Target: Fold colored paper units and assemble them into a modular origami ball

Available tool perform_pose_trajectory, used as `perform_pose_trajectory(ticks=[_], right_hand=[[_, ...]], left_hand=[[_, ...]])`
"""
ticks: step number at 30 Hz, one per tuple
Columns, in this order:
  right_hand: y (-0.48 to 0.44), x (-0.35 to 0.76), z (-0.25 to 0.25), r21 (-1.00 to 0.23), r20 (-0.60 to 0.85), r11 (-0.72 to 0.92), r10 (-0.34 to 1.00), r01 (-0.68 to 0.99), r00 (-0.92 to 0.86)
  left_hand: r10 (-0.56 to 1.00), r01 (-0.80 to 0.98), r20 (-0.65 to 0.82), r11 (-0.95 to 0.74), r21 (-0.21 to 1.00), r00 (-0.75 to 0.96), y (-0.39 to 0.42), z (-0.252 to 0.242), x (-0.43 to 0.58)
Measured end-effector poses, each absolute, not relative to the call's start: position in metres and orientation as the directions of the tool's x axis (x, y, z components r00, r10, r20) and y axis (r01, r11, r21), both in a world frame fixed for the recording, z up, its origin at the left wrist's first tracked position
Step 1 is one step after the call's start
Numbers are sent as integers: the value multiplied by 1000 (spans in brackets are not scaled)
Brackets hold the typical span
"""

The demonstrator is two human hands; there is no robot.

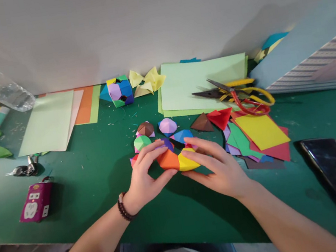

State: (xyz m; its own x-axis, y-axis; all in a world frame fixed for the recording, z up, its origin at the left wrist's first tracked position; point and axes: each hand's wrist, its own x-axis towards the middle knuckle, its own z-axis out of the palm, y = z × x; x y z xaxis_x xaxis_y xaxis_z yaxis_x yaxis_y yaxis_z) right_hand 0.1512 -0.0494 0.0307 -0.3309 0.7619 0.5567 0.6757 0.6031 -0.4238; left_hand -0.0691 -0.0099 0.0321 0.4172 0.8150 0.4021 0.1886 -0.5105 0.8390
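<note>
I've got left hand [145, 172] pinching orange piece [167, 160] and right hand [218, 165] pinching yellow piece [187, 161], edges meeting over the desk [82, 200], likely a joining step, next move calling for gentle, even pressure.

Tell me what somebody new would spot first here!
Probably the bright orange and yellow folded paper between the left hand and right hand, in the middle. Then maybe the multicoloured paper ball behind them near the wall, and the purple box on the green table at left.
</note>
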Motion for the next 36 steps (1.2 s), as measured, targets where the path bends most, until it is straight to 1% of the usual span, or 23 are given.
perform_pose_trajectory(ticks=[3,11,14,17,21,24,27,30,33,36], right_hand=[[-49,151,33,-419,566,614,752,669,-336],[-48,148,33,-466,565,599,768,651,-302],[-48,148,31,-450,582,590,763,670,-280],[-47,149,27,-371,620,589,732,718,-281],[-47,150,20,-243,656,625,669,742,-349],[-47,149,18,-231,642,637,667,736,-377],[-46,148,17,-247,620,636,684,731,-385],[-46,149,17,-310,556,644,720,699,-416],[-45,152,17,-418,443,645,760,640,-476],[-46,154,21,-503,269,574,814,646,-514]], left_hand=[[806,189,410,-523,831,426,-9,33,-69],[781,199,437,-563,802,447,-6,33,-69],[781,223,443,-574,788,440,-5,34,-70],[817,240,377,-509,827,436,-8,35,-70],[868,205,262,-373,905,422,-13,32,-67],[896,154,194,-275,949,399,-14,27,-66],[899,157,162,-243,957,406,-12,25,-66],[874,192,186,-297,935,448,-7,27,-70],[854,233,172,-319,919,491,-2,30,-74],[843,277,109,-292,915,528,1,30,-76]])
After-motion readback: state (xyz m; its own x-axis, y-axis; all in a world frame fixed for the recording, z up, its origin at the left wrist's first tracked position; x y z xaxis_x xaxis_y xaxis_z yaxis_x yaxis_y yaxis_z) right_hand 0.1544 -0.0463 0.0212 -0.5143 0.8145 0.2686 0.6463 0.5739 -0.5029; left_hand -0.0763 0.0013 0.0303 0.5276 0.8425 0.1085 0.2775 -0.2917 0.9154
